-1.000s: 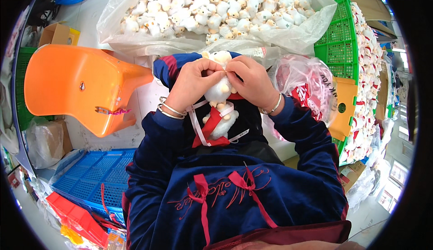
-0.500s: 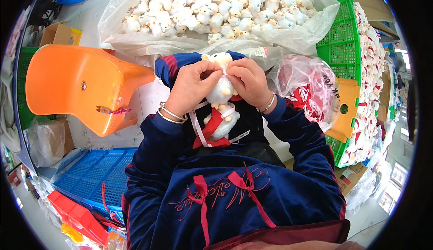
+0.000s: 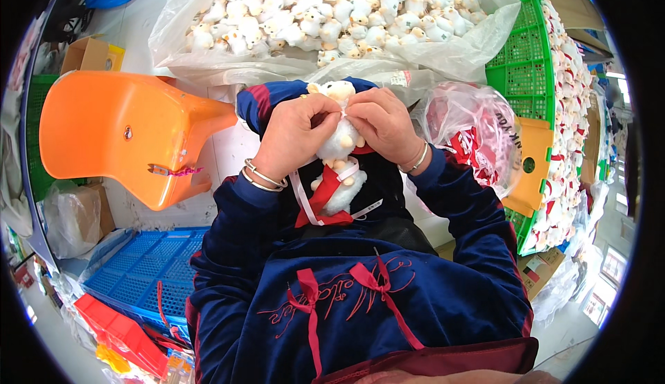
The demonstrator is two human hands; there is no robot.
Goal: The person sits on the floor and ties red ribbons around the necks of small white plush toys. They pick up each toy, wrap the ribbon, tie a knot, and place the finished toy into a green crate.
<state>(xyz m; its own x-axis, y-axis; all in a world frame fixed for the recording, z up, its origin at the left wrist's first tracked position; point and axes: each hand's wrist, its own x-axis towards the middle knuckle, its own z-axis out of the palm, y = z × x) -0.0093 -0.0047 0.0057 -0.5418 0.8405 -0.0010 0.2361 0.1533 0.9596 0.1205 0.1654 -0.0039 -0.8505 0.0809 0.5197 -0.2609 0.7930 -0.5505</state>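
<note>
A small white plush toy (image 3: 342, 137) with a cream head lies belly up on my lap. My left hand (image 3: 296, 135) is closed in a pinch at its neck. Opposite it, my right hand (image 3: 385, 125) pinches the same spot, the fingertips of both hands almost meeting. Any thin strip between the fingertips is too small to make out. Just below lies a second white plush toy (image 3: 344, 198), with a red cloth (image 3: 324, 191) and a white ribbon (image 3: 300, 191) across it.
Beyond my knees, a large clear plastic sheet (image 3: 173, 34) holds a heap of white plush toys (image 3: 332, 13). An orange chair (image 3: 104, 124) at left bears small pliers (image 3: 158, 169). At right are a bag of red pieces (image 3: 471, 141) and a green crate (image 3: 519, 58); a blue crate (image 3: 149, 266) stands lower left.
Both hands stay pinched at the plush toy's neck, with only slight shifts of the fingers. The toys on my lap remain almost where they were.
</note>
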